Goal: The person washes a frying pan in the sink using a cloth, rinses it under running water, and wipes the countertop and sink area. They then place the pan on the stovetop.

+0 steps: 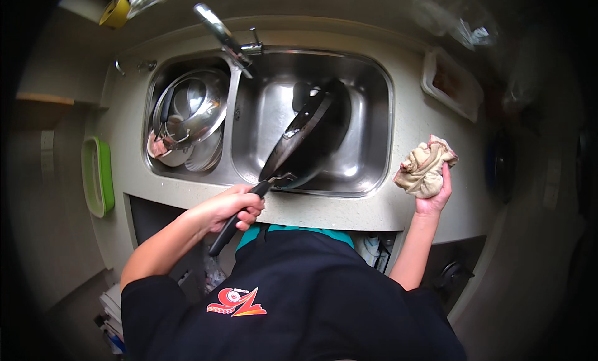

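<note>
My left hand (239, 207) grips the black handle (226, 235) of a dark wok (322, 132), which is tilted on its side over the larger basin (252, 127) of a steel sink. The wok's inner face is turned mostly away from me, to the left. To the right of the sink, my right hand (437, 193) holds a crumpled beige cloth (427, 167) with reddish edges above the countertop (373, 211). Whether the cloth touches the counter I cannot tell.
The smaller left basin holds a metal lid (212, 104) and several dishes (205, 150). A chrome faucet (224, 38) leans over the divider. A white plastic container (451, 83) stands at the back right, and a green-rimmed tub (105, 179) at the left.
</note>
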Tool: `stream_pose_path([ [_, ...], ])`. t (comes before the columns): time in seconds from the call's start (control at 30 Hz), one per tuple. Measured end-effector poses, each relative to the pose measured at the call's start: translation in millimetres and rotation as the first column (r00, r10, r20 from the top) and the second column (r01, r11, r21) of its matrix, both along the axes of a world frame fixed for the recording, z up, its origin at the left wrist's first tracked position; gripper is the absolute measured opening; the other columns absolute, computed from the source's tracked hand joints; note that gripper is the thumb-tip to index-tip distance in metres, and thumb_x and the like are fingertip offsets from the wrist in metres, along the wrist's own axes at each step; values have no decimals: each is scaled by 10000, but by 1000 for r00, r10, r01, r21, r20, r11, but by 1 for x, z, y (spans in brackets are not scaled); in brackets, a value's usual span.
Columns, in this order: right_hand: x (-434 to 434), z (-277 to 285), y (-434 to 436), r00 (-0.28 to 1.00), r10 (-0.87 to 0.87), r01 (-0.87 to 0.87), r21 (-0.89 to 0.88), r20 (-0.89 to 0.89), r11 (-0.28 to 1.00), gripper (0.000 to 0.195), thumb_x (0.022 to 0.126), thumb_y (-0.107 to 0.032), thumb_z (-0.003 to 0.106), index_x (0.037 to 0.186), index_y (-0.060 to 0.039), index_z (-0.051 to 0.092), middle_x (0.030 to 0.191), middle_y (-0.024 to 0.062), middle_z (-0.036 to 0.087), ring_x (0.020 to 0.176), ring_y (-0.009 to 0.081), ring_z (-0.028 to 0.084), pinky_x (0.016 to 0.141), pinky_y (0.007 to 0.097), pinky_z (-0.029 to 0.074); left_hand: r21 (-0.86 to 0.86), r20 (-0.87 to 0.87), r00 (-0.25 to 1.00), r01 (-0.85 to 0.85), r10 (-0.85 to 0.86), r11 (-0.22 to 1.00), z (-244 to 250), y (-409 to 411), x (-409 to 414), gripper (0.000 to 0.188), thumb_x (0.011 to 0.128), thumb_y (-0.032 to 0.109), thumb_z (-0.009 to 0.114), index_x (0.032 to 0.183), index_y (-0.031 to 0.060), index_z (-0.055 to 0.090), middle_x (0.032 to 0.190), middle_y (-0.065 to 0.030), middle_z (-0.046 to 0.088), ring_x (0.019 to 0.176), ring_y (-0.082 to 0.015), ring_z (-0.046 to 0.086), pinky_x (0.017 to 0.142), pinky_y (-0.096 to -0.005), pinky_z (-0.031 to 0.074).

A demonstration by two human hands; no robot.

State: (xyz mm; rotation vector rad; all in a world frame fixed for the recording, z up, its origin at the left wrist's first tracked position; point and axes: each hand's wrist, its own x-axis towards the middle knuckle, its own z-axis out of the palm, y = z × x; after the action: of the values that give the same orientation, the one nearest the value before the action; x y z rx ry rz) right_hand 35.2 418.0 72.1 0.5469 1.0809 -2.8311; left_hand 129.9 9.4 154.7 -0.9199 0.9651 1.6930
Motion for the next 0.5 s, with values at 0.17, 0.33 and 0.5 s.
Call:
stream_pose_path([
  [0.17,-7,14,-27,990,138,-138,14,-33,990,473,968,-283,461,1356,-13,436,1322,146,529,1210,296,520,1051,457,395,-374,-331,817,346,-472,860,-40,-5,-1,169,780,82,609,864,-14,498,562,-39,532,423,-102,517,402,-262,413],
  [0.33,-29,4,-100,957,289,-258,444,-4,858,372,928,-186,531,1272,-59,470,1165,124,581,1054,240,603,894,380,521,-657,-413,600,325,-686,680,-105,-19,-8,204,725,91,621,771,-48,479,576,-131,563,504,-198,627,482,-346,495],
  [0.5,-35,-32,-189,819,570,-505,545,60,669,317,888,-173,635,1161,-82,503,1034,80,602,950,169,611,815,309,526,-832,-425,323,229,-846,506,-177,-51,-24,252,685,115,647,832,-39,511,697,-207,614,687,-361,648,646,-436,509],
])
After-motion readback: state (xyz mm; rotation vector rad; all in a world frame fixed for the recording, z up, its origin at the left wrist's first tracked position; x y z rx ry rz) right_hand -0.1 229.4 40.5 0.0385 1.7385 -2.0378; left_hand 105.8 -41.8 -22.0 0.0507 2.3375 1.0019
